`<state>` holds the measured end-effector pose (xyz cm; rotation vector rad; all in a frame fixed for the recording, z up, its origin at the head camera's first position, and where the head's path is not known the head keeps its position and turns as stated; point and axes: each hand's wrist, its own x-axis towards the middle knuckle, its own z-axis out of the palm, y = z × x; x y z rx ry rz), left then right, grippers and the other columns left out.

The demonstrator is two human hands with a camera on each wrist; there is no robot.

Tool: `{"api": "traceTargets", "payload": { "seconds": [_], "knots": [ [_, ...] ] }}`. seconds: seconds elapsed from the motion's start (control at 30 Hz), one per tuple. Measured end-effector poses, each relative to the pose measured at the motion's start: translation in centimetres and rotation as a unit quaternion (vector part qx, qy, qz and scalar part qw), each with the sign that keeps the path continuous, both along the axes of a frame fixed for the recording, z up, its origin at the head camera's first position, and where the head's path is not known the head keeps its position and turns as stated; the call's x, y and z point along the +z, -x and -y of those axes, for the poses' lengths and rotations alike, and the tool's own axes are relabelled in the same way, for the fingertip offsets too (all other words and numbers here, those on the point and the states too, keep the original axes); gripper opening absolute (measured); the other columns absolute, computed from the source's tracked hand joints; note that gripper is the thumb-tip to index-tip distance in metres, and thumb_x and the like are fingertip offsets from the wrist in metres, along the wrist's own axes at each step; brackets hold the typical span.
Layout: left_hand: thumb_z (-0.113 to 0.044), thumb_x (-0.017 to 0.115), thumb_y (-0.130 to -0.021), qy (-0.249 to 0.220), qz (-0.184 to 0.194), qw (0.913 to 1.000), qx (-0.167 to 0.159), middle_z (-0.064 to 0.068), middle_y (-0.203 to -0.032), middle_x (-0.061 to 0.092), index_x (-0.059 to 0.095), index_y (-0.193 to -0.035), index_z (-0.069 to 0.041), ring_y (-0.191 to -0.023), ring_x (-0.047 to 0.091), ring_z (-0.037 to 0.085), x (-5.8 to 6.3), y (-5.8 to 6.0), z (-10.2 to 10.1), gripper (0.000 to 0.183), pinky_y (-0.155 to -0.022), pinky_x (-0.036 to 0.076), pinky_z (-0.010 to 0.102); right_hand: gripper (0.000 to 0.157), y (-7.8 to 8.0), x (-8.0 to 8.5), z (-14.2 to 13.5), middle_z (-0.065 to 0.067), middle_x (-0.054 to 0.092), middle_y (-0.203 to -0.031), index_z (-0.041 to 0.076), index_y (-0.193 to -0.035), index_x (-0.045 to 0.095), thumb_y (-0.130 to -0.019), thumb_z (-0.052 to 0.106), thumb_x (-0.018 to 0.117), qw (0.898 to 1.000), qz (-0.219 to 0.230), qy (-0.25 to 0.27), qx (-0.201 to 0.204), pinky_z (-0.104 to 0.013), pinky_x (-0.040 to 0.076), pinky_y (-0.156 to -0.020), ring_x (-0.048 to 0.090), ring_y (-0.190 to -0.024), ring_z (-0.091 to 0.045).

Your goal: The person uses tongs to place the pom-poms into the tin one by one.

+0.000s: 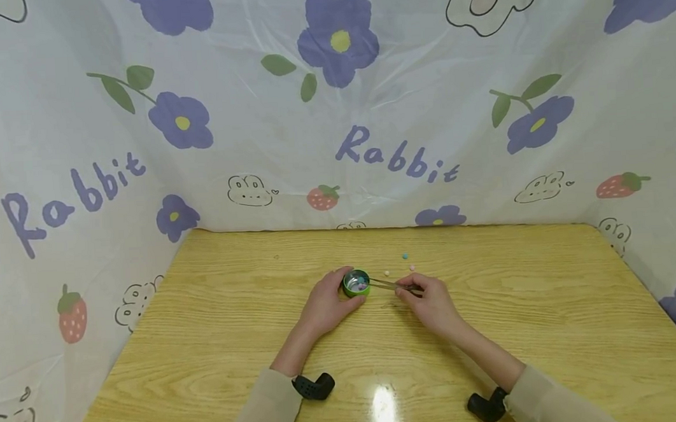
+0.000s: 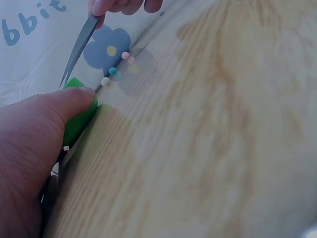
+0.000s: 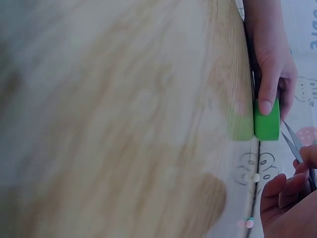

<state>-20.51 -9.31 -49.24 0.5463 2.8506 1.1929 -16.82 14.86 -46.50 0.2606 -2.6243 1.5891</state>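
My left hand grips a small round green container standing on the table, thumb on its near side and fingers round the far side. Its open top shows a shiny inside with small pink and blue bits in it. With thumb and fingertips, my right hand pinches metal tweezers, their tips pointing left over the container's rim. In the right wrist view the tweezers have their prongs spread apart, and no bead shows between them. The left wrist view shows the green side wall beneath my thumb.
Just right of the container lie a white bead, a blue bead and a pink bead. The wooden table ends at the back against a printed curtain, which also hangs along both sides.
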Motion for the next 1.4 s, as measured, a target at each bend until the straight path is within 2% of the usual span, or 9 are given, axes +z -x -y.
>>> {"api": "traceTargets", "payload": {
  "seconds": [0.2, 0.37, 0.53, 0.67, 0.87, 1.1, 1.27, 1.4],
  "knots": [
    [-0.035, 0.079, -0.093, 0.001, 0.0, 1.0, -0.003, 0.015, -0.139, 0.06, 0.052, -0.149, -0.009, -0.129, 0.056, 0.036, -0.1, 0.0, 0.0, 0.067, -0.106, 0.045, 0.052, 0.014, -0.1, -0.1, -0.5, -0.007, 0.072, -0.102, 0.002, -0.11, 0.075, -0.097, 0.005, 0.071, 1.0, 0.004, 0.004, -0.004, -0.031, 0.057, -0.083, 0.068, -0.099, -0.023],
    [-0.035, 0.079, -0.093, -0.003, 0.0, 1.0, -0.005, 0.016, -0.139, 0.059, 0.052, -0.149, -0.008, -0.129, 0.056, 0.036, -0.2, 0.1, 0.0, 0.068, -0.106, 0.045, 0.053, 0.017, -0.2, 0.1, -1.1, -0.012, 0.072, -0.107, -0.001, -0.113, 0.073, -0.099, 0.006, 0.068, 0.999, 0.016, 0.028, -0.009, -0.027, 0.057, -0.078, 0.069, -0.097, -0.025],
    [-0.035, 0.078, -0.093, -0.002, 0.0, 1.0, -0.004, 0.016, -0.142, 0.058, 0.052, -0.149, -0.009, -0.136, 0.049, 0.04, -0.3, 0.2, 0.2, 0.068, -0.11, 0.04, 0.055, 0.018, -0.3, 0.2, -1.9, -0.015, 0.071, -0.11, -0.002, -0.115, 0.072, -0.1, 0.007, 0.067, 0.999, 0.013, 0.036, -0.026, -0.025, 0.057, -0.079, 0.068, -0.1, -0.027],
    [-0.036, 0.079, -0.092, 0.001, 0.0, 1.0, -0.005, 0.016, -0.142, 0.058, 0.052, -0.149, -0.009, -0.138, 0.047, 0.041, -0.3, 0.2, 0.2, 0.068, -0.112, 0.039, 0.055, 0.017, 0.0, -0.1, -2.4, -0.014, 0.072, -0.109, -0.002, -0.114, 0.073, -0.1, 0.006, 0.067, 0.999, -0.002, 0.027, -0.04, -0.025, 0.056, -0.08, 0.068, -0.102, -0.027],
    [-0.035, 0.079, -0.092, 0.0, -0.002, 0.9999, -0.01, 0.016, -0.139, 0.06, 0.052, -0.149, -0.007, -0.129, 0.056, 0.036, -0.3, 0.1, 0.1, 0.069, -0.107, 0.045, 0.052, 0.016, 0.3, -0.4, -3.5, -0.016, 0.073, -0.108, -0.002, -0.113, 0.073, -0.099, 0.004, 0.067, 0.998, -0.012, 0.003, -0.062, -0.021, 0.055, -0.077, 0.069, -0.103, -0.031],
    [-0.036, 0.079, -0.092, 0.001, -0.004, 1.0, -0.007, 0.015, -0.139, 0.06, 0.052, -0.149, -0.008, -0.129, 0.056, 0.036, -0.2, 0.1, 0.1, 0.069, -0.106, 0.045, 0.051, 0.018, 0.7, -0.5, -5.2, -0.019, 0.072, -0.106, -0.004, -0.115, 0.072, -0.101, 0.006, 0.065, 0.995, 0.009, -0.022, -0.099, -0.02, 0.051, -0.066, 0.069, -0.095, -0.029],
    [-0.035, 0.079, -0.092, 0.003, -0.007, 0.9999, -0.006, 0.015, -0.137, 0.06, 0.052, -0.149, -0.008, -0.124, 0.059, 0.034, -0.2, 0.2, 0.0, 0.068, -0.104, 0.047, 0.05, 0.02, 1.1, -0.8, -6.3, -0.02, 0.072, -0.107, -0.005, -0.115, 0.071, -0.101, 0.007, 0.065, 0.994, 0.021, -0.034, -0.105, -0.02, 0.052, -0.064, 0.069, -0.089, -0.024],
    [-0.034, 0.079, -0.092, 0.001, -0.009, 0.9999, -0.006, 0.016, -0.136, 0.061, 0.052, -0.148, -0.007, -0.124, 0.059, 0.034, -0.3, 0.2, 0.0, 0.068, -0.104, 0.047, 0.05, 0.021, 1.2, -1.0, -6.8, -0.021, 0.072, -0.108, -0.005, -0.114, 0.072, -0.101, 0.01, 0.066, 0.994, 0.027, -0.04, -0.1, -0.021, 0.053, -0.064, 0.07, -0.089, -0.027]
  ]
}}
